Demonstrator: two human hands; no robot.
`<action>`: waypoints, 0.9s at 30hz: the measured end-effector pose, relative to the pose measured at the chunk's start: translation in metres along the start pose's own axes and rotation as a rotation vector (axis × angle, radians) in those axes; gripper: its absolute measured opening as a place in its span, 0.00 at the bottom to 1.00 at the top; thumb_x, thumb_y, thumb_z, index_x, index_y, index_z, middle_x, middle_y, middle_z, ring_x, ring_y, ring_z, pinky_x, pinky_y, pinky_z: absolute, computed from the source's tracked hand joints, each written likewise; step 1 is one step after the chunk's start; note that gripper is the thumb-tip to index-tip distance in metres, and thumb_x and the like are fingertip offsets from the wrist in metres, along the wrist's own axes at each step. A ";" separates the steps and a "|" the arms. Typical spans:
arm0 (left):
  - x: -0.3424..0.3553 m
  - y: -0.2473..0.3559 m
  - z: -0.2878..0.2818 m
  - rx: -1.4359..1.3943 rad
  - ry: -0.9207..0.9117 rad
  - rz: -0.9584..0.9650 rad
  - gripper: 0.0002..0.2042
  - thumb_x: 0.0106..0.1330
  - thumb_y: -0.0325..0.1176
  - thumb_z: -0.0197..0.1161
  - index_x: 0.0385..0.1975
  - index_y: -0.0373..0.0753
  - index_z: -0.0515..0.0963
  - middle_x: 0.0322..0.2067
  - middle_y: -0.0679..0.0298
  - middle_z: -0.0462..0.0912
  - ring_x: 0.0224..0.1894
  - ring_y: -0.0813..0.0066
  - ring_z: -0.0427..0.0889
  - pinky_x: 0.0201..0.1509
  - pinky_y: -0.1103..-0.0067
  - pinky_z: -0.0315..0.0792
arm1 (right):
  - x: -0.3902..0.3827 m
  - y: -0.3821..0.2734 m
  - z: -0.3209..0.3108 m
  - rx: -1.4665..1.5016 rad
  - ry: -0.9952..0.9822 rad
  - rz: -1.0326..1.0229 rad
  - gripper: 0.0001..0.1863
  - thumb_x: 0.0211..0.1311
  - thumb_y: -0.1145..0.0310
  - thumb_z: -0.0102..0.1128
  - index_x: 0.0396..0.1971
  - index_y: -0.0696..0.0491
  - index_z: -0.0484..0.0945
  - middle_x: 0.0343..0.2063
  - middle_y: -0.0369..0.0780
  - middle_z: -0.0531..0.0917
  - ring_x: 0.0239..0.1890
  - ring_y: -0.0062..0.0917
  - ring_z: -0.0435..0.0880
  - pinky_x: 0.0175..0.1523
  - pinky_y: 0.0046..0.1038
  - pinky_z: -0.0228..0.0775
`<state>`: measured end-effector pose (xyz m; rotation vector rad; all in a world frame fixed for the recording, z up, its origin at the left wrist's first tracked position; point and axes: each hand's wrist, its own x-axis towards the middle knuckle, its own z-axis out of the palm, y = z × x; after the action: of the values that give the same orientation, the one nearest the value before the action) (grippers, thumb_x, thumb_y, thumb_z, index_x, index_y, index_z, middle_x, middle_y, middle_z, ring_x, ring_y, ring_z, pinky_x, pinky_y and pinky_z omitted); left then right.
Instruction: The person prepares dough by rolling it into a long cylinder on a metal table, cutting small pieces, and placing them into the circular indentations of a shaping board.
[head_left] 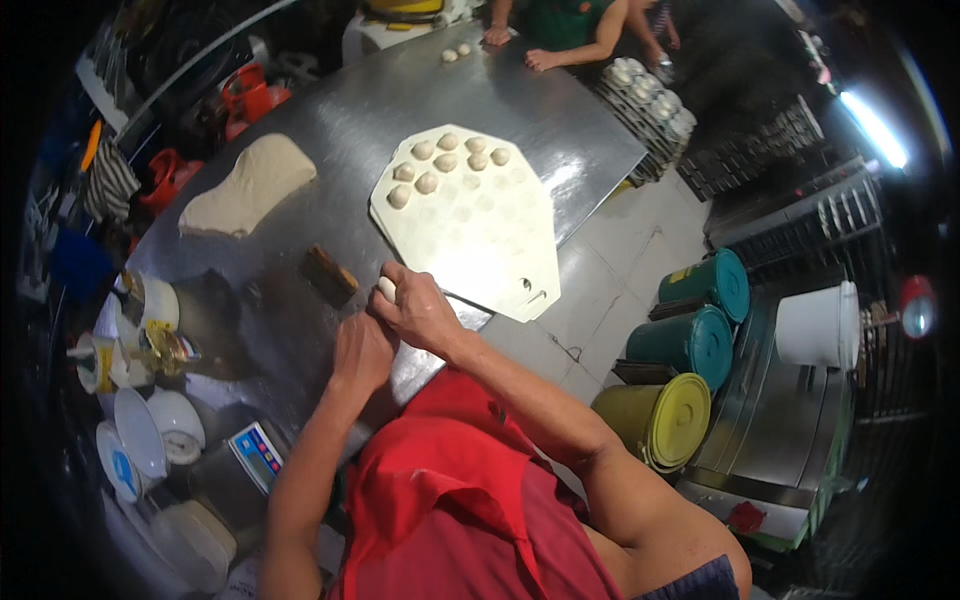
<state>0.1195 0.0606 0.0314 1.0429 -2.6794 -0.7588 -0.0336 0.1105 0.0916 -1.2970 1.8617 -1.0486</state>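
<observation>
My two hands meet over the near edge of the steel table. My right hand (pixel 417 311) is closed, and a small pale ball of dough (pixel 387 289) bulges out between its thumb and fingers. Curled just below and touching it is my left hand (pixel 362 352); whatever lies in its grip is hidden. A white board (pixel 470 245) ahead carries several round dough balls (pixel 447 160) along its far and left sides. Left of my hands lies a dough scraper (pixel 328 276) with a brown edge. Farther left, a large slab of dough (pixel 250 188) rests on the metal.
Bowls (pixel 175 425), tubs and a digital scale (pixel 257 456) crowd the left near side. Lidded buckets (pixel 680 420) stand at the right. Across the table (pixel 400 90), another person's hands (pixel 541 60) rest near the far edge, close to a few dough balls (pixel 456 52).
</observation>
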 end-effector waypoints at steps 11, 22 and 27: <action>0.002 0.002 0.072 -0.234 -0.206 -0.504 0.14 0.75 0.39 0.56 0.42 0.34 0.80 0.39 0.36 0.86 0.47 0.30 0.84 0.52 0.47 0.76 | 0.120 0.204 -0.103 -0.086 0.047 -0.068 0.25 0.67 0.64 0.74 0.60 0.56 0.79 0.42 0.49 0.86 0.39 0.37 0.89 0.48 0.37 0.83; -0.057 0.016 0.093 -0.357 -0.162 -0.927 0.13 0.79 0.37 0.54 0.49 0.34 0.77 0.44 0.37 0.86 0.51 0.31 0.83 0.52 0.49 0.75 | 0.202 0.227 -0.129 -0.606 0.082 0.006 0.26 0.67 0.62 0.76 0.59 0.57 0.77 0.57 0.53 0.77 0.47 0.49 0.88 0.49 0.48 0.82; -0.067 -0.017 0.069 -0.429 0.008 -0.854 0.19 0.80 0.35 0.55 0.66 0.38 0.67 0.45 0.39 0.86 0.51 0.35 0.85 0.56 0.51 0.76 | 0.147 0.147 -0.017 -0.172 -0.194 -0.015 0.23 0.70 0.50 0.73 0.41 0.58 0.81 0.30 0.50 0.85 0.37 0.48 0.87 0.44 0.44 0.77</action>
<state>0.1568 0.1225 -0.0346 2.0248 -1.8339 -1.3565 -0.1593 0.0050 -0.0365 -1.4586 1.8276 -0.7535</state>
